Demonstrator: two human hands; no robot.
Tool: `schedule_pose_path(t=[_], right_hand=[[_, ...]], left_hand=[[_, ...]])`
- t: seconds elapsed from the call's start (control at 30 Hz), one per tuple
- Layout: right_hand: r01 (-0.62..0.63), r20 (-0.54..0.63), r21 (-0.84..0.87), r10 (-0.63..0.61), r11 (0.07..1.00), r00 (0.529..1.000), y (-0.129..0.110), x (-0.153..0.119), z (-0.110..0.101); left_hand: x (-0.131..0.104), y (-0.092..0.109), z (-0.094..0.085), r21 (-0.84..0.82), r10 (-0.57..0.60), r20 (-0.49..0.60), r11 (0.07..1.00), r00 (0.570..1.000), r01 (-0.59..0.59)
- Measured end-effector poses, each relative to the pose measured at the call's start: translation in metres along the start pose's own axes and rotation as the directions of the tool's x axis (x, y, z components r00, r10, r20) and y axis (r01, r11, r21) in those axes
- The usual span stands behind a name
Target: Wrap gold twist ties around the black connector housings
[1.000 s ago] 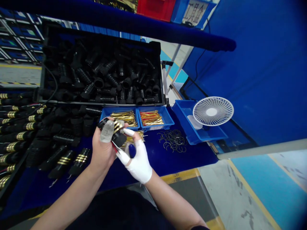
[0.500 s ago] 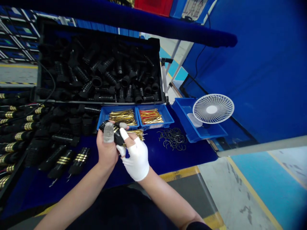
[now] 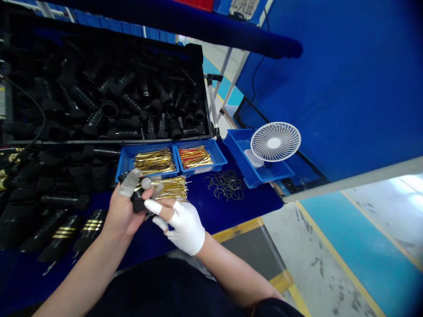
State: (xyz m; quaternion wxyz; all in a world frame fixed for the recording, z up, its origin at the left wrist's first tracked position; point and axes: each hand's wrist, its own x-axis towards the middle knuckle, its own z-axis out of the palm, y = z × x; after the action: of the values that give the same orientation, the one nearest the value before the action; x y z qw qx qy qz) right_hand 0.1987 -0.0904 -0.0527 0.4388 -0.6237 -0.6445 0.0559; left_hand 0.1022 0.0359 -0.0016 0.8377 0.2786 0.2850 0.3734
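Observation:
A short black ribbed sleeve (image 3: 138,203) with gold bands, partly covered by fingers, is held above the front of the blue-covered table. My left hand (image 3: 123,211), with grey covers on its fingertips, is closed around it, the thumb lying along its upper side. My right hand (image 3: 185,226), in a white glove with some fingers bare, has its curled fingers at the sleeve's near right end. Just behind the hands lies a pile of gold ties (image 3: 173,188). Two similar gold-banded black sleeves, one of them here (image 3: 93,224), rest on the table to the left.
Behind the hands stand a blue tray (image 3: 123,164) of gold ties and another blue tray (image 3: 220,160) of red and gold ties. Black rings (image 3: 228,185) lie at right, near a white fan (image 3: 276,141). A large black crate (image 3: 165,140) holds many ribbed sleeves.
The view has swung right, so the table's things appear further left. The sleeve has been turned in my hands and tilts differently. My right fingers have shifted to its lower end.

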Motion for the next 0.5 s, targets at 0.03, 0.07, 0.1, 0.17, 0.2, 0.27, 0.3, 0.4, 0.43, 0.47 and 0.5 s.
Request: schedule_pose_path(t=[0.03, 0.07, 0.1, 0.17, 0.2, 0.27, 0.3, 0.4, 0.43, 0.47, 0.5], right_hand=[[-0.022, -0.038, 0.031, 0.023, 0.999, 0.999, 0.005, -0.002, -0.007], [-0.061, -0.105, 0.065, 0.068, 0.996, 0.992, 0.009, -0.002, -0.014], [-0.103, -0.184, 0.111, 0.123, 0.988, 0.975, 0.013, -0.002, -0.022], [-0.142, -0.321, 0.223, 0.21, 0.965, 0.923, 0.019, -0.002, -0.035], [-0.135, -0.364, 0.272, 0.231, 0.953, 0.902, 0.022, -0.002, -0.04], [-0.117, -0.396, 0.337, 0.253, 0.934, 0.883, 0.027, -0.006, -0.044], [-0.13, -0.389, 0.362, 0.276, 0.923, 0.879, 0.029, -0.009, -0.043], [-0.266, -0.306, 0.512, 0.463, 0.817, 0.832, 0.031, -0.018, -0.034], [-0.295, -0.272, 0.602, 0.539, 0.742, 0.797, 0.028, -0.021, -0.031], [-0.293, -0.24, 0.702, 0.603, 0.649, 0.761, 0.024, -0.022, -0.028], [-0.259, -0.211, 0.794, 0.65, 0.549, 0.73, 0.018, -0.022, -0.027]], left_hand=[[0.001, 0.001, -0.002, -0.014, -0.019, 0.018, 1.0, 1.0, 0.019], [0.001, 0.001, -0.003, -0.012, -0.04, 0.033, 0.999, 0.999, 0.04], [0.001, 0.0, -0.004, 0.007, -0.058, 0.046, 0.998, 0.997, 0.058], [-0.003, -0.002, -0.002, 0.079, -0.097, 0.069, 0.993, 0.993, 0.091], [-0.006, -0.004, -0.001, 0.115, -0.13, 0.083, 0.986, 0.988, 0.12], [-0.015, -0.009, 0.0, 0.18, -0.213, 0.123, 0.965, 0.969, 0.189], [-0.02, -0.013, -0.001, 0.223, -0.25, 0.139, 0.951, 0.958, 0.216], [-0.035, -0.029, -0.012, 0.392, -0.329, 0.163, 0.887, 0.93, 0.245], [-0.039, -0.036, -0.017, 0.441, -0.352, 0.153, 0.861, 0.924, 0.255], [-0.043, -0.043, -0.023, 0.475, -0.372, 0.134, 0.838, 0.918, 0.27], [-0.046, -0.05, -0.028, 0.495, -0.389, 0.115, 0.82, 0.914, 0.286]])
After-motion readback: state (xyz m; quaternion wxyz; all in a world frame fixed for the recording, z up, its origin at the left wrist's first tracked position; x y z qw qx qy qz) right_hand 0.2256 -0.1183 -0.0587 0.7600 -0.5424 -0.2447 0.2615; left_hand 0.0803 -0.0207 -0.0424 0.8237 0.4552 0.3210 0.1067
